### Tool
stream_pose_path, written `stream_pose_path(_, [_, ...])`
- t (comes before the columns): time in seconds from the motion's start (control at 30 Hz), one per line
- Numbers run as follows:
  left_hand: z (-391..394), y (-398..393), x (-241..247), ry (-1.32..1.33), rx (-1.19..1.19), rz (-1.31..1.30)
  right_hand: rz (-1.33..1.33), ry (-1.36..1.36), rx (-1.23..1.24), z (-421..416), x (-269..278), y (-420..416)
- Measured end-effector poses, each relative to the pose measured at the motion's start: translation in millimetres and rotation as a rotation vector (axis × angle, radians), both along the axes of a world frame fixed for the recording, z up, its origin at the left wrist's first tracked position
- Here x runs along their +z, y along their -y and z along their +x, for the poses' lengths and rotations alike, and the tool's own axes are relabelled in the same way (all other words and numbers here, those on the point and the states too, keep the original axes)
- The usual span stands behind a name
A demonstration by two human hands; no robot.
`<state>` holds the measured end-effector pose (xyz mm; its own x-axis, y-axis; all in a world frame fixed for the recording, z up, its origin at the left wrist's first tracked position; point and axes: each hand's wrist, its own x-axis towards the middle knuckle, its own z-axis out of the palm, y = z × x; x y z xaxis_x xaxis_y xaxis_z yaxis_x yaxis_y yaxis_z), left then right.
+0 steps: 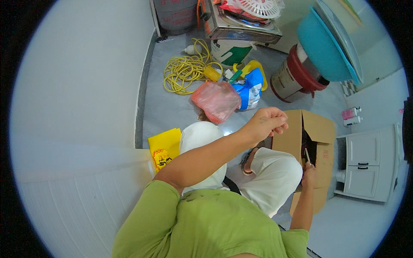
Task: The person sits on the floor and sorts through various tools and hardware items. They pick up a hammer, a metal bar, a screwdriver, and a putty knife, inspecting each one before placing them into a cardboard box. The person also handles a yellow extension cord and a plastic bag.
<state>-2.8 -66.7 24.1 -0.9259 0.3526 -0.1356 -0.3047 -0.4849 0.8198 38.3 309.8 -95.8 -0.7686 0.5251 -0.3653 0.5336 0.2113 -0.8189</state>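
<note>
My left hand (272, 122) is raised in front of my knees, near the upper left corner of an open cardboard box (324, 167). Its fingers are curled in towards the thumb, and nothing shows in them. Over the box's dark opening, my right hand (308, 175) grips a thin pale rod (307, 155) that points away from me. What lies inside the box is mostly hidden in shadow. One box flap (318, 126) is folded partly over the opening.
A pink plastic bag (216, 100), a blue-and-white packet (253, 90) and a coiled yellow cable (184, 72) lie on the floor ahead. Beyond are a white bucket (226, 53) under a metal stove and a red-rimmed bucket (288, 79) under blue basins (322, 48). A yellow bag (166, 146) sits left.
</note>
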Motion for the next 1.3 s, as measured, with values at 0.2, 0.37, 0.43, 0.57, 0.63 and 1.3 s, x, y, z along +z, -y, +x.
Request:
stream_pose_path(0.2, [2.0,-11.2,1.2,-0.052,-0.055,-0.072,0.157,-0.061,0.188,-4.0,-16.6,-4.6])
stream_pose_path(0.37, [-5.0,-7.3,-0.2,-0.028,-0.063,-0.098,0.023,-0.299,0.266,-24.4,40.1,42.9])
stream_pose_path(0.43, [-12.1,9.6,11.5,-0.029,-0.055,-0.023,-0.091,-0.321,0.317,-22.4,100.4,99.4])
stream_pose_path(0.57, [-44.0,55.7,31.4,-0.032,0.094,0.193,-0.062,-0.483,0.693,-17.9,146.9,160.7])
stream_pose_path(0.63, [-58.8,81.4,26.1,-0.054,0.186,0.166,-0.033,-0.485,0.78,-11.4,158.1,190.5])
stream_pose_path(1.3, [-101.8,52.6,-258.9,-0.048,-0.079,-1.759,0.279,-0.331,1.148,-39.8,137.1,220.1])
